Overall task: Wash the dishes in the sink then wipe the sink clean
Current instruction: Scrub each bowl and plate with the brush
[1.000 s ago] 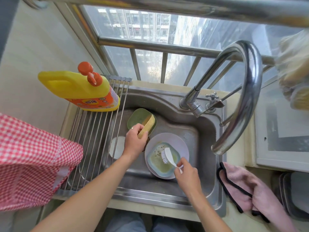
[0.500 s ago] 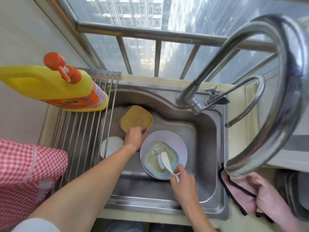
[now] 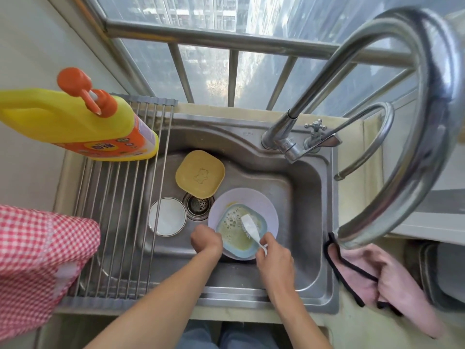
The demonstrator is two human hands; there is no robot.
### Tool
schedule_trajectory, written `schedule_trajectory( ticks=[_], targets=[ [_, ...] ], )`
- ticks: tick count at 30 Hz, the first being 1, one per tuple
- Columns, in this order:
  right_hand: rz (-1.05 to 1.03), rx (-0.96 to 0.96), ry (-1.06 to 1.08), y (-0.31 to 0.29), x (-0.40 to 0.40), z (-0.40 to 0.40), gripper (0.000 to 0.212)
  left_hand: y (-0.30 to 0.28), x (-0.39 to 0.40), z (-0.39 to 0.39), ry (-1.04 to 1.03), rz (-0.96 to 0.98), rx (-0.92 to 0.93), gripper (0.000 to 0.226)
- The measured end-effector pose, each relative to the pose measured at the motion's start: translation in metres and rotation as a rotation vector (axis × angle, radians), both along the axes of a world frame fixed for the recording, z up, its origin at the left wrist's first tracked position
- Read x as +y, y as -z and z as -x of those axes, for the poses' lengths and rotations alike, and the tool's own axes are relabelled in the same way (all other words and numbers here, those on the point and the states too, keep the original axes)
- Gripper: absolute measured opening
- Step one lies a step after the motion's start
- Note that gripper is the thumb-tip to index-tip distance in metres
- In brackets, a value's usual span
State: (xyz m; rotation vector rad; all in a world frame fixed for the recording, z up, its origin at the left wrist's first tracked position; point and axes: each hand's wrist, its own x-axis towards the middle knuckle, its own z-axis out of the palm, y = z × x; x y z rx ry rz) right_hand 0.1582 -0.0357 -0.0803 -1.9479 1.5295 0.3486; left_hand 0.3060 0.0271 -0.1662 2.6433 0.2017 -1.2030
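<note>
My right hand [image 3: 273, 256] is grasping the handle of the white dish brush [image 3: 251, 229], its grip curled round the lower end, and the bristle head is lying in the foamy, yellowish water of the small blue dish [image 3: 261, 222]. My left hand [image 3: 206, 241] is curling its grip over the near left rim of that dish. The dish is sitting on a pale lilac plate [image 3: 256, 200] on the floor of the steel sink [image 3: 307, 197]. Just behind them, a yellow square plate [image 3: 200, 173] is lying partly over the drain [image 3: 198, 204], and a white round bowl [image 3: 167, 216] is sitting left of the drain under the roll-up rack [image 3: 118, 222]. A yellow detergent bottle [image 3: 75, 127] is standing on the rack's far end. A pink cloth [image 3: 392, 283] is lying on the bench to the right, below the tap [image 3: 432, 117]
</note>
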Motion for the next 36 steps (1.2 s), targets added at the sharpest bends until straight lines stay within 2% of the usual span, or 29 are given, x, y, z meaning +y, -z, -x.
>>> schedule_trajectory(
  ticks=[3,7,12,15,17,20,24,29,32,36],
  targets=[
    [0.001,0.023,-0.037,0.000,0.000,0.001,0.010,-0.008,-0.004,0.003,-0.167,0.010,-0.007,0.017],
    [0.003,0.040,-0.055,-0.002,0.000,0.006,0.008,-0.026,-0.004,0.008,-0.203,0.054,0.011,0.016],
    [-0.012,0.035,-0.035,-0.005,-0.004,0.011,0.008,-0.034,0.003,0.010,0.033,0.161,0.065,0.022],
    [-0.016,0.011,-0.015,-0.005,-0.008,0.001,0.016,-0.037,0.006,0.015,0.021,0.286,0.190,0.028],
    [-0.028,-0.016,-0.088,-0.004,-0.007,-0.008,0.011,-0.038,0.007,0.018,0.045,0.326,0.225,0.030],
    [-0.037,-0.038,-0.217,-0.002,-0.004,-0.014,0.004,-0.039,0.010,0.020,0.044,0.297,0.183,0.037],
    [-0.005,0.122,-0.356,-0.005,-0.021,-0.003,0.026,-0.043,0.015,0.019,0.080,0.302,0.090,0.044],
    [-0.003,0.292,-0.475,-0.023,-0.023,0.012,0.030,-0.042,0.014,0.019,0.118,0.340,0.008,0.041],
    [-0.020,0.296,-0.505,-0.023,-0.016,0.006,0.035,-0.043,0.014,0.024,0.155,0.339,0.002,0.038],
    [-0.013,0.186,-0.486,-0.009,-0.009,-0.010,0.040,-0.046,0.013,0.029,0.132,0.349,0.002,0.030]
  ],
)
